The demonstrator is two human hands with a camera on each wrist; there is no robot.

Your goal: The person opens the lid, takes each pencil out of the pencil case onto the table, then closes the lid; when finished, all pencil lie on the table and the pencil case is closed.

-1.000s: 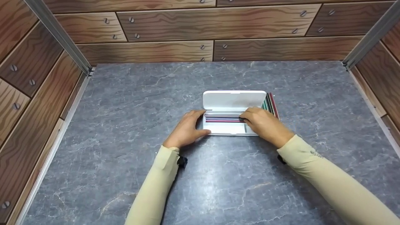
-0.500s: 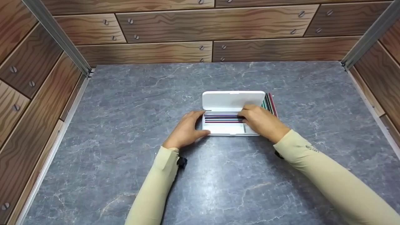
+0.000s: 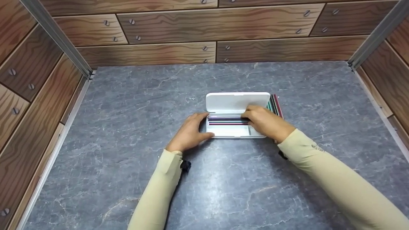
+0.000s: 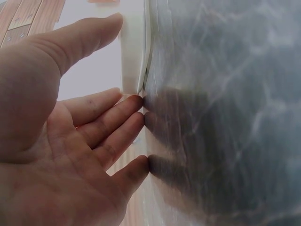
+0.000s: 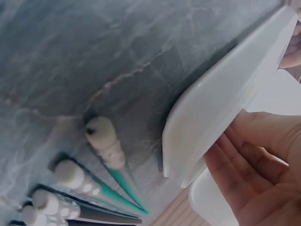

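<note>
A white pencil case (image 3: 220, 130) lies open, its lid (image 3: 227, 101) raised at the back. Several coloured pencils (image 3: 223, 121) lie side by side in its rear part. My left hand (image 3: 188, 132) is at the case's left end, thumb by the front corner and forefinger by the back one; in the left wrist view its fingers stretch loosely along the case's end. My right hand (image 3: 266, 123) reaches into the right part, bent fingers over the pencils' right ends. In the right wrist view the case wall (image 5: 211, 99) hides those fingertips, so I cannot tell whether they pinch a pencil.
Beside the case's right end, more pencils (image 3: 275, 105) in green, black and red lie on the grey marbled table (image 3: 143, 95). Their pale, dotted ends (image 5: 70, 174) show in the right wrist view. Wood-patterned walls (image 3: 172, 25) stand around the table.
My right hand has shifted slightly left and towards the back of the case. The pencils under it have changed their spacing and visible colours. My left hand stays at the left end.
</note>
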